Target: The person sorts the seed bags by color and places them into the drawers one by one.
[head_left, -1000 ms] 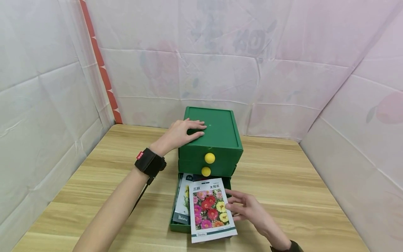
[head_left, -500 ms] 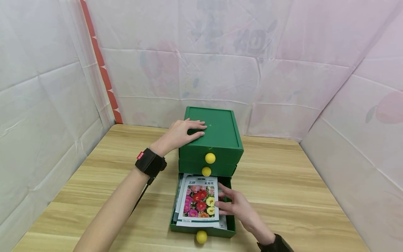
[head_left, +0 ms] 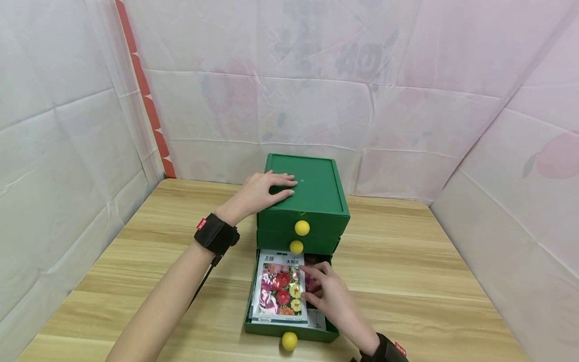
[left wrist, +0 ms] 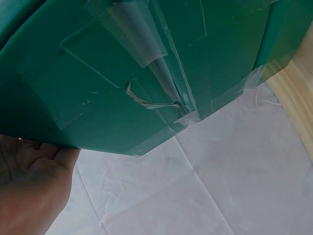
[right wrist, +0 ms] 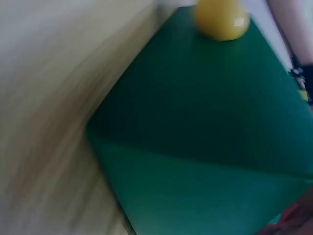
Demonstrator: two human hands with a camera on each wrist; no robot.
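A green three-drawer chest (head_left: 312, 191) stands mid-table, and its bottom drawer (head_left: 289, 329) is pulled out toward me. My left hand (head_left: 271, 190) lies flat on the chest's top, fingers straight; the left wrist view shows the palm (left wrist: 29, 186) against the chest's taped green side (left wrist: 146, 73). A flower seed packet (head_left: 278, 291) lies in the open drawer on top of other packets. My right hand (head_left: 318, 289) rests its fingers on the packet's right edge. The blurred right wrist view shows the drawer front (right wrist: 205, 137) and its yellow knob (right wrist: 220, 19).
Yellow knobs mark the top drawer (head_left: 301, 228), the middle drawer (head_left: 296, 247) and the open bottom drawer (head_left: 289, 341). The wooden table (head_left: 407, 281) is walled in by white sheeting (head_left: 68, 151) on the left, back and right.
My right hand moved the seed packet away from me and lowered it flat into the open bottom drawer. The left hand stayed on the chest's top.
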